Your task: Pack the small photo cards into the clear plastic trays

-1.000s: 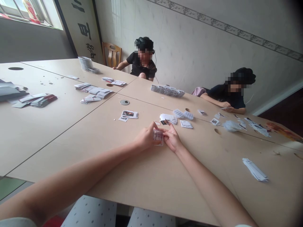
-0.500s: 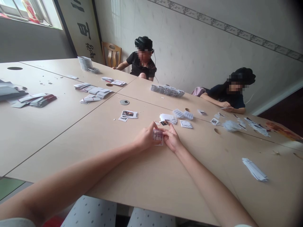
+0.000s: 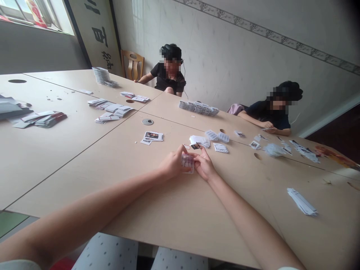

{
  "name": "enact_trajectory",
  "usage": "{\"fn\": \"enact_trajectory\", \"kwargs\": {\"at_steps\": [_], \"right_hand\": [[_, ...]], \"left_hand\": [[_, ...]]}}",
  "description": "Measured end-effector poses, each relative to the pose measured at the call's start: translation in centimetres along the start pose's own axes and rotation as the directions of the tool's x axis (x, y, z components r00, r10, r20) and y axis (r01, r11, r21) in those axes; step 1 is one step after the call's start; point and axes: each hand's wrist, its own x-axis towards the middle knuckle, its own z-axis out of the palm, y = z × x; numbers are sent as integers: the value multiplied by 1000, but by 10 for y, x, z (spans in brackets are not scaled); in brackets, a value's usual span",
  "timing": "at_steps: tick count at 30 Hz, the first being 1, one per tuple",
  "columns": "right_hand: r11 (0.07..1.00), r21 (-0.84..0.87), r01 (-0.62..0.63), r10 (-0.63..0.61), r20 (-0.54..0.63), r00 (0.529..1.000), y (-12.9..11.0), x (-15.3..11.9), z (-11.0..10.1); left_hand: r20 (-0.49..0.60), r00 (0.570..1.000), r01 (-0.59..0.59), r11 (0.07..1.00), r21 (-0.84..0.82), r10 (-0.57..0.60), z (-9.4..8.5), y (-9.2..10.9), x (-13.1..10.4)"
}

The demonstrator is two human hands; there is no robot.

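Observation:
My left hand (image 3: 173, 162) is closed around the left side of a small clear plastic tray (image 3: 188, 163) with several slots, held just above the table. My right hand (image 3: 204, 162) grips the tray's right edge with pinched fingers. A small dark picture card (image 3: 195, 146) shows at the right hand's fingertips; whether the hand holds it is unclear. Right beyond the hands lie a loose pile of white cards (image 3: 204, 140) and a neater stack of white cards (image 3: 221, 147). To the left lie a few dark picture cards (image 3: 154, 135).
Two people (image 3: 170, 71) sit across the table (image 3: 112, 180). Rows of filled clear trays (image 3: 198, 108) stand near the far edge, beside a tall stack of trays (image 3: 101, 75) farther left. Piles of folded cards (image 3: 111, 108) spread left; white strips (image 3: 302, 201) lie at right.

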Motion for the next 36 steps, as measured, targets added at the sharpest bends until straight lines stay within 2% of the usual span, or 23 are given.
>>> {"fn": "enact_trajectory", "kwargs": {"at_steps": [5,19,27,36], "right_hand": [[1000,21,-8,9,-29,1000,-1,0,4],[1000,-22,-7,8,30,1000,-2,-2,4],[1000,-5,4,-4,-11,1000,-1,-1,3],[1000,-9,11,-10,5,1000,-1,-1,5]], "left_hand": [[-11,1000,-17,1000,-1,16,-1,-1,1],[-2,1000,10,1000,-18,-10,-3,0,1],[-1,1000,4,1000,12,-4,-2,1,0],[6,1000,5,1000,13,-5,-2,2,0]]}}
